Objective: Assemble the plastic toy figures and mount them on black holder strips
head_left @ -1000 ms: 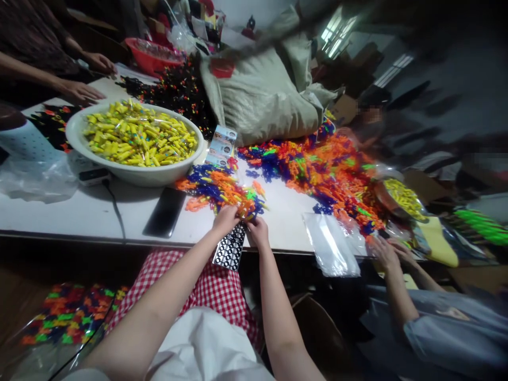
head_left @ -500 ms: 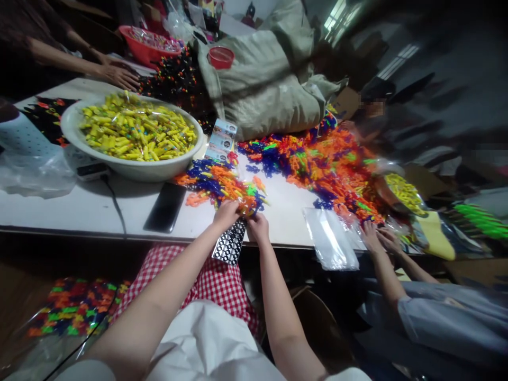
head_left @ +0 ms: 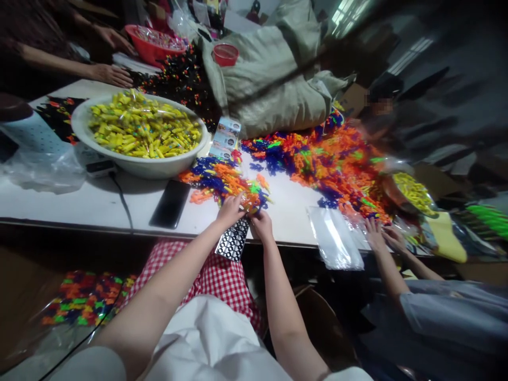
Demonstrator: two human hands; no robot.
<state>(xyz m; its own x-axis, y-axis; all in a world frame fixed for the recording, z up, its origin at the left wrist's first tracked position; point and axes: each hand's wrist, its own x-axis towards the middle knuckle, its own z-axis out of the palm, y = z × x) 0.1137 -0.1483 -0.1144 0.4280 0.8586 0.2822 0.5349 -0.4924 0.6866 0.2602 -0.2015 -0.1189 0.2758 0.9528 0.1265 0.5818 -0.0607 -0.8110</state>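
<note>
My left hand (head_left: 231,210) is closed at the front edge of a small pile of orange, blue, green and yellow plastic pieces (head_left: 222,177). Close to its right, my right hand (head_left: 262,225) is also closed, fingers bent inward among the same pieces. What either hand pinches is too small and too covered to name; a faint clear glint shows between them. Below the hands, a sheet with a black-and-white round pattern (head_left: 233,241) sticks out over the table edge. Blue printed cards (head_left: 225,136) lie behind the pile.
A white basin (head_left: 138,168) of wrapped yellow pieces stands left, with a black phone (head_left: 170,204) before it. Clear bags (head_left: 335,238) hang over the edge at right, near a co-worker's hands (head_left: 375,235). A large heap (head_left: 321,159) and a sack (head_left: 273,79) lie behind.
The whole view has shifted slightly to the right. My hands stay at the pile with little movement. The co-worker's hands at the far left have moved apart, one lifted.
</note>
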